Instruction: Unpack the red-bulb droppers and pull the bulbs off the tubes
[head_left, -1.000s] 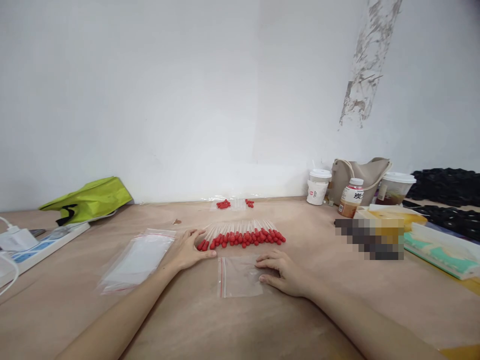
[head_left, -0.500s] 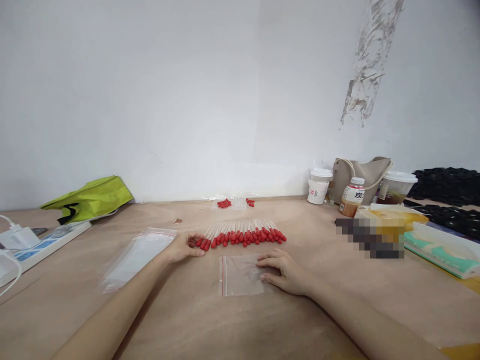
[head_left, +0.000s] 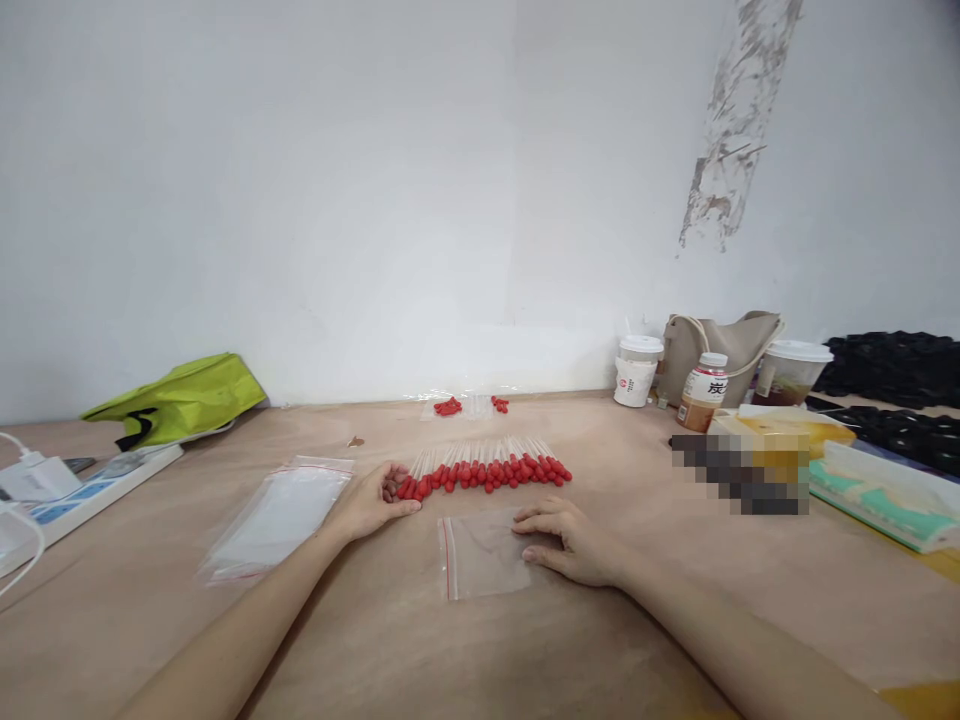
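Sticks (head_left: 482,471) are pointing away, just right of your nearer left hand (head_left: 370,505) (fingers parted). Your right hand (head_left: 574,540), also parted, is touching a bag (head_left: 482,560).

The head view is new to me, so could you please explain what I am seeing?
There is no machine here: a camera worn on a person's head looks forward and down at their bare hands. On the brown table, the left hand is at the left end of a row of red-tipped sticks; any grip is unclear. The right hand rests at the right side of a clear bag. More bags lie to the left.
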